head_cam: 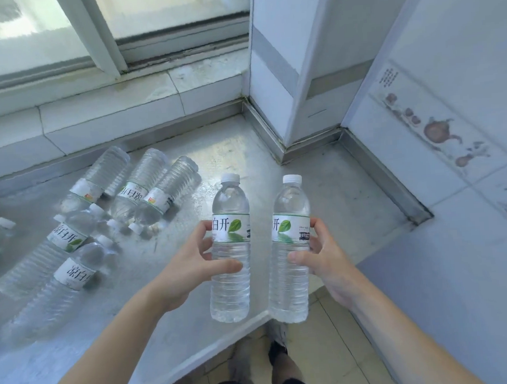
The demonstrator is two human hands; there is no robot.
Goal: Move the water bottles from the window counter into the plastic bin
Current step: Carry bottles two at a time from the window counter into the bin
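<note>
- While both are held upright above the near edge of the worktop (305, 188), two water bottles stand side by side — one (230, 252) in the left hand (188, 267), one (290, 255) in the right hand (324, 255).
- Each hand curls its fingers and thumb round its bottle at and just below the label.
- Six more bottles (113, 206) lie on their sides on the worktop to the left — caps mostly toward the person.
- Behind them runs the window sill (108, 111).

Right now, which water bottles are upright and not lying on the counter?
Only two: the bottle in the left hand and the bottle in the right hand, caps up. All others lie flat on the counter.
</note>
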